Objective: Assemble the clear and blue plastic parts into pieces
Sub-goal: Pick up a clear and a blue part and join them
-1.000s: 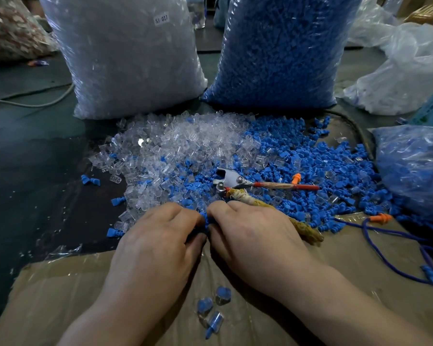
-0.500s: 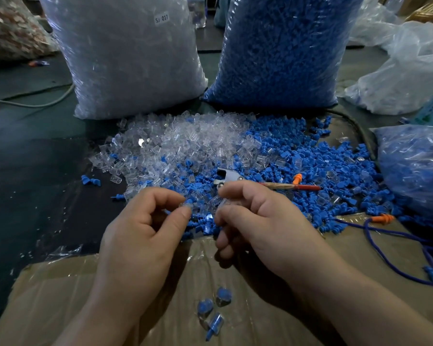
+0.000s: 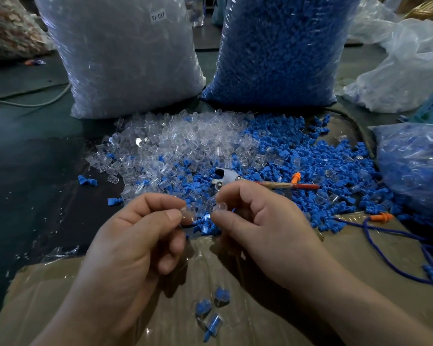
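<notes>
two hands, two clear caps, three finished pieces

the left hand pinched one clear cap between thumb and forefinger, the other fingers curled under. the right hand pinched a second clear cap the same way, and a sliver of blue showed just behind it. the two caps were near each other but apart, held above the near edge of the loose parts.

three finished pieces, clear with blue inside, lay close together on the cardboard sheet below the hands.

on the bench beyond, one heap of clear parts ran into one heap of blue parts, too many to count. one pair of pliers with a red handle lay in the mix, partly hidden by the right hand. two orange plugs showed, one beside the handle and one on a blue cord.

two big bags stood behind: one of clear parts, one of blue. a third, smaller bag sat at the right.
</notes>
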`<state>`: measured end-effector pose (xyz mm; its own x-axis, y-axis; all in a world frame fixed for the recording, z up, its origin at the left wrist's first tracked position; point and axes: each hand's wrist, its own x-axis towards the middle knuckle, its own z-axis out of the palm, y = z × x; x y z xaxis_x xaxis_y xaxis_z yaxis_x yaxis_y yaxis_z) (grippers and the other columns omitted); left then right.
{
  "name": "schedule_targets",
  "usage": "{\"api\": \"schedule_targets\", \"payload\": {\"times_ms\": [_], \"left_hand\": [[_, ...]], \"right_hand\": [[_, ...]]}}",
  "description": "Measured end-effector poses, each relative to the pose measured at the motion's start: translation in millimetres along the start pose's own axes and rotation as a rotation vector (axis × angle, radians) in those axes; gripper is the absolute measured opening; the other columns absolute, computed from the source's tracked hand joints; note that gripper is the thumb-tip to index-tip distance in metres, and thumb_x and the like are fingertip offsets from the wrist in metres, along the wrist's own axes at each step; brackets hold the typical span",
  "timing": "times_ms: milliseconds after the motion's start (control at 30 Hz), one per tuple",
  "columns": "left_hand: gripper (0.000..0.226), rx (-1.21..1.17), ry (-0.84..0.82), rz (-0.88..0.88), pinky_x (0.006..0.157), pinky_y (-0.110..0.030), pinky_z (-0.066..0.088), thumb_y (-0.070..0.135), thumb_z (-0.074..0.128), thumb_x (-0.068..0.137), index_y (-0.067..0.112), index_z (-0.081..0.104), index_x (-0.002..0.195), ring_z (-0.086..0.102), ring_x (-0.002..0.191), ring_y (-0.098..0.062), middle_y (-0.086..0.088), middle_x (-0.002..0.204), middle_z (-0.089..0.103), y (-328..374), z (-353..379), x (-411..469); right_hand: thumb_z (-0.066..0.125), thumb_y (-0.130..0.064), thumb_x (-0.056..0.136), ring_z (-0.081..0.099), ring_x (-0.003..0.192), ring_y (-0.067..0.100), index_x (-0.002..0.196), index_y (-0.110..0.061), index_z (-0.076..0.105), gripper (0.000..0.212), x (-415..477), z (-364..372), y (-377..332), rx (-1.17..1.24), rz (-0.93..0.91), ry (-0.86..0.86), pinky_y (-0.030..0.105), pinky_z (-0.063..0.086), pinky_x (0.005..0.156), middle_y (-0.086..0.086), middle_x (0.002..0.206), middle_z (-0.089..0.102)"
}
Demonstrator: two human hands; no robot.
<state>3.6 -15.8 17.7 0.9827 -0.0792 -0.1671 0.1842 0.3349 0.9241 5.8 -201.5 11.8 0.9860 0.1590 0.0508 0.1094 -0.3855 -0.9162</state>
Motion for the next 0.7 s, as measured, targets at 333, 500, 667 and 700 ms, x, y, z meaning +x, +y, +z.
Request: {"api": "schedule_targets", "payload": {"times_ms": [333,500,667,700], "left_hand": [[0.076,-0.213,-0.180,-0.141,0.046,-0.019,0.049,0.015,0.095,0.041,0.010,0.074,0.113,0.060,0.060,-0.009,-0.004,0.081,0.064,6,-21,7],[0.026,-0.146,-0.096,-0.223,0.040,-0.024,0.049,0.007,0.064,0.064,0.019,0.077,0.082,0.057,0.051,-0.016,-0.009,0.067,0.060,2,-8,4],[0.014,-0.018,-0.016,-0.106,0.034,-0.021,0.044,0.013,0.069,0.059,0.018,0.072,0.072,0.054,0.044,-0.017,-0.013,0.060,0.057,3,2,-1],[0.014,0.014,0.000,-0.075,0.033,-0.020,0.042,0.018,0.071,0.058,0.018,0.071,0.072,0.053,0.043,-0.016,-0.012,0.059,0.056,2,3,-2]], "right_hand": [[0.042,-0.053,0.086,0.053,0.079,0.002,0.106,-0.039,0.054,0.027,-7,-10,-11,-0.657,-0.224,0.122,0.024,0.048,0.067,-0.023,0.090,0.054],[0.037,-0.063,0.092,0.054,0.080,0.019,0.119,-0.036,0.043,0.038,-5,5,-10,-0.965,-0.199,-0.050,0.027,0.027,0.048,-0.010,0.092,0.045],[0.042,-0.048,0.097,0.042,0.069,0.020,0.098,-0.032,0.046,0.017,4,9,-8,-0.992,-0.133,-0.078,0.030,0.020,0.045,-0.008,0.082,0.035],[0.045,-0.042,0.098,0.045,0.068,0.020,0.093,-0.032,0.043,0.011,4,9,-7,-1.003,-0.135,-0.076,0.030,0.022,0.045,-0.008,0.080,0.036]]}}
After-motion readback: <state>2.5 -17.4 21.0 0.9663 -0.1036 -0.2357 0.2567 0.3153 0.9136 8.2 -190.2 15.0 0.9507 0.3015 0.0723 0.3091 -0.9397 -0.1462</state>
